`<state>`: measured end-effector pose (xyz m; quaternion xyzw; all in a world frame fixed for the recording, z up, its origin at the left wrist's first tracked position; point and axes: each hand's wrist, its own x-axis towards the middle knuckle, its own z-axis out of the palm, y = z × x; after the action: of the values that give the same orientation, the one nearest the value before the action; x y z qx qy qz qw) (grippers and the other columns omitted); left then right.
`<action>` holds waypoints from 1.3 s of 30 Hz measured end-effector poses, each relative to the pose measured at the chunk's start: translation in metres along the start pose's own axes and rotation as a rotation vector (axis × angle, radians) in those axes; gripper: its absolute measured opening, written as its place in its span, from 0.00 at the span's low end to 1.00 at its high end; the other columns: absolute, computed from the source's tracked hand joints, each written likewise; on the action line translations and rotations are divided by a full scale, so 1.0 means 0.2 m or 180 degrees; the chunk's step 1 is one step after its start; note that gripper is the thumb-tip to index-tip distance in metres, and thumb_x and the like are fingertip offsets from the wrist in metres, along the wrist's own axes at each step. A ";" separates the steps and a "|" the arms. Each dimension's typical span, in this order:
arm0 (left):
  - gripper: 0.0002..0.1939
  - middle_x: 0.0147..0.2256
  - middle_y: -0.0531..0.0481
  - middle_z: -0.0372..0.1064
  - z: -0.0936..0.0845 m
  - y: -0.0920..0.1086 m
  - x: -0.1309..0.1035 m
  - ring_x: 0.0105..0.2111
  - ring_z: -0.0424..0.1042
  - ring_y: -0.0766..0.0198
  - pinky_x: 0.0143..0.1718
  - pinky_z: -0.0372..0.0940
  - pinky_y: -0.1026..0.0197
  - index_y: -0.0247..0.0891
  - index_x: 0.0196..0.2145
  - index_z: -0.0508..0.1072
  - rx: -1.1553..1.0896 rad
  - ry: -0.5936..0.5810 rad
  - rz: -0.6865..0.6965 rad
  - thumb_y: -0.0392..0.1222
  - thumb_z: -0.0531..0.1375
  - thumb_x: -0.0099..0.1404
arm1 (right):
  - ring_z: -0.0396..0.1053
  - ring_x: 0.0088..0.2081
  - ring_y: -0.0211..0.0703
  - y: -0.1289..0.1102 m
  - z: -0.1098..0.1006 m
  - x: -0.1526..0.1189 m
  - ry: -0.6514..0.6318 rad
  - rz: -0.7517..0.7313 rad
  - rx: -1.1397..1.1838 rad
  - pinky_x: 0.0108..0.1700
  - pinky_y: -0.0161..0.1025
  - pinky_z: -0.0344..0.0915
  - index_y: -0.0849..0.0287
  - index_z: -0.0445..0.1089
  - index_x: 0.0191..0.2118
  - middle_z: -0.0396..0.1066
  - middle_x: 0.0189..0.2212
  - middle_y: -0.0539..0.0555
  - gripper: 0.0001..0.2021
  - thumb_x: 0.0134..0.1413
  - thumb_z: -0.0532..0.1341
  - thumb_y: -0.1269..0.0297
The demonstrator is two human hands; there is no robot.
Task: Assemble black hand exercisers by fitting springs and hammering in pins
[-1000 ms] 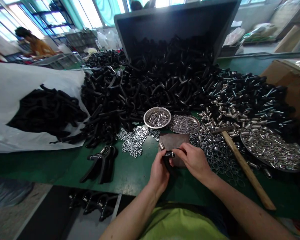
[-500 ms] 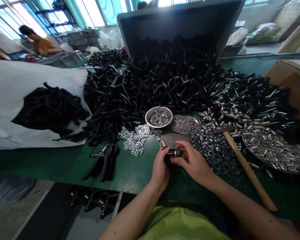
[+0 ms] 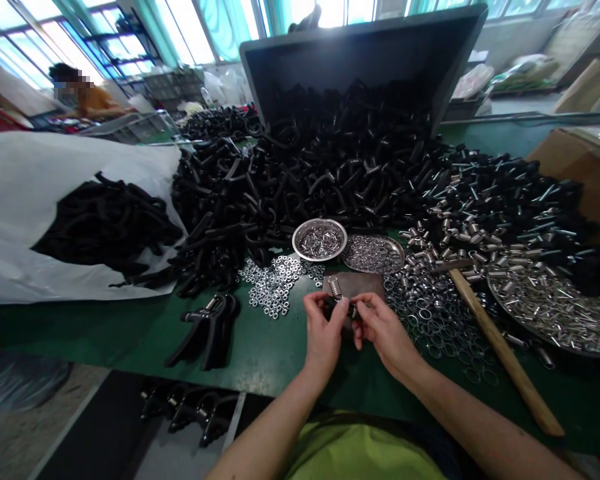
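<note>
My left hand [image 3: 323, 337] is closed around a black clamp part, mostly covered by the fingers. A silvery coil spring [image 3: 335, 287] sticks up from it, tilted left. At the part's right end, my right hand [image 3: 386, 337] pinches with thumb and fingertips; any small piece between them is hidden. Both hands are over the near edge of a flat metal plate [image 3: 373, 283]. Left of them lie loose nuts [image 3: 275, 287]. A black spring clamp [image 3: 207, 333] rests farther left on the green table [image 3: 265, 357].
Behind the plate stand a metal bowl [image 3: 296, 249] of small pins and a dish [image 3: 401, 257] of small parts. Metal rings [image 3: 433, 327], a hammer [image 3: 505, 347] and a large pin tray [image 3: 555, 341] are rightward. Black handles [image 3: 305, 173] spill from a grey bin [image 3: 365, 47].
My right hand's fingers have closed in on the clamp part's right end, covering the black end piece that showed before. The spring now stands more upright. The whole view has shifted slightly.
</note>
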<state>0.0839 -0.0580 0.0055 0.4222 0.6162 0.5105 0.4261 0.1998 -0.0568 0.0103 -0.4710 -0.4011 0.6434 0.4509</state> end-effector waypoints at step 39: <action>0.30 0.42 0.46 0.66 -0.04 -0.15 0.16 0.44 0.64 0.53 0.45 0.60 0.52 0.39 0.45 0.68 0.2855 -0.1145 0.1653 0.52 0.69 0.46 | 0.68 0.39 0.41 -0.16 -0.20 0.41 -0.0626 -0.1390 -0.3447 0.44 0.39 0.61 0.59 0.72 0.33 0.73 0.33 0.52 0.06 0.54 0.57 0.71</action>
<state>0.0647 -0.0337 -0.0259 0.7812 0.5663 0.2059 0.1630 0.2333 0.0348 0.0114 -0.4788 -0.8000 0.2800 0.2290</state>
